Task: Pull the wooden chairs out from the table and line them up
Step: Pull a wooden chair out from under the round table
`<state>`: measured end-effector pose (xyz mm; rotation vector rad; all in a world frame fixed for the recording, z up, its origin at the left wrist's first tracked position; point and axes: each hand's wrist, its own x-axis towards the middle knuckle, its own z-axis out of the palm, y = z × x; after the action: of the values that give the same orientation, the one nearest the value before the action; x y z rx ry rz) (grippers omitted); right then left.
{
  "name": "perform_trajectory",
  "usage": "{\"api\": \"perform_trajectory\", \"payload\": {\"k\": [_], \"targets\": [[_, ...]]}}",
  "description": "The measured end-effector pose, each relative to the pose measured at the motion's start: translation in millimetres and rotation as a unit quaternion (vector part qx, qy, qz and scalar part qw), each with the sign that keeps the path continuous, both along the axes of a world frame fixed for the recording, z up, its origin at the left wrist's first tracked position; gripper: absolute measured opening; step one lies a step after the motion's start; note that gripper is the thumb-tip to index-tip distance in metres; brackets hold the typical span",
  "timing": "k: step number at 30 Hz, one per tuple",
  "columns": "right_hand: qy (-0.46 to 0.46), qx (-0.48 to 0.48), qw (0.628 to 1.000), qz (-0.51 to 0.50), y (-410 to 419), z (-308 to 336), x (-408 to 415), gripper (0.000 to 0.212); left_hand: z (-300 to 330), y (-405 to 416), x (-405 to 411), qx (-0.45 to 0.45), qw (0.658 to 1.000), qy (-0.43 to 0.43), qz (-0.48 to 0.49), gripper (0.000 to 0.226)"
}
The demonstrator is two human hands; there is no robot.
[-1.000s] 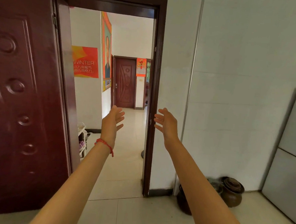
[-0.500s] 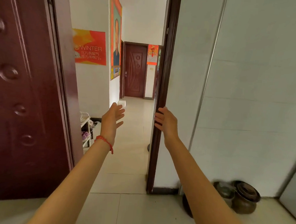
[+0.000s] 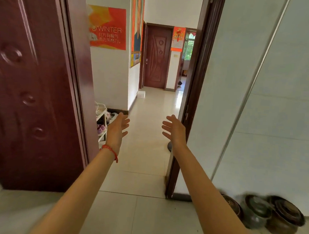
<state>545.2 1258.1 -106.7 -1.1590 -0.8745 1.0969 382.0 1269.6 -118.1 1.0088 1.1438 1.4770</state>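
Two bare hands reach forward at a doorway, both holding nothing. Farthest left stands the dark red door (image 3: 30,91), swung open, its panel carved with round bosses. Just past its edge, on the hallway wall, hangs an orange poster (image 3: 108,28) printed with the word WINTER, and below it a white shoe rack (image 3: 102,119) sits on the floor with a few pairs of shoes on it. The left hand (image 3: 117,130) is raised in front of the doorway, palm turned inward, its fingers (image 3: 125,123) straight and slightly spread; a red string bracelet (image 3: 111,150) circles that wrist. Beyond the hands a pale tiled floor (image 3: 148,152) runs down the hallway to a second brown door (image 3: 157,57), which is closed, with a small white box (image 3: 141,94) near the wall on the way. The right hand (image 3: 175,130) mirrors the other, palm inward, fingers (image 3: 167,126) relaxed and spread, close beside the dark door frame (image 3: 192,101) without clearly touching it. Right of the frame is a plain white wall (image 3: 277,106). At its foot, toward the lower right corner, three dark brown clay jars (image 3: 270,214) stand side by side on the floor. No wooden chairs or table appear anywhere in this view.
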Motion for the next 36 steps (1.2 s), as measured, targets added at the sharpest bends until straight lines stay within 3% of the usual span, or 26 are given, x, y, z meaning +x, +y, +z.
{"api": "perform_trajectory", "payload": {"k": [19, 28, 36], "targets": [[-0.017, -0.089, 0.988, 0.127, 169, -68, -94, 0.036, -71, 125, -83, -0.084, 0.986, -0.052, 0.137, 0.040], [-0.037, -0.119, 0.959, 0.256, 258, -94, -148, 0.038, -100, 177, -122, -0.132, 0.958, -0.045, 0.251, 0.050], [-0.055, -0.138, 0.932, 0.332, 306, -120, -191, 0.026, -128, 201, -152, -0.169, 0.930, -0.050, 0.323, 0.051]]}}
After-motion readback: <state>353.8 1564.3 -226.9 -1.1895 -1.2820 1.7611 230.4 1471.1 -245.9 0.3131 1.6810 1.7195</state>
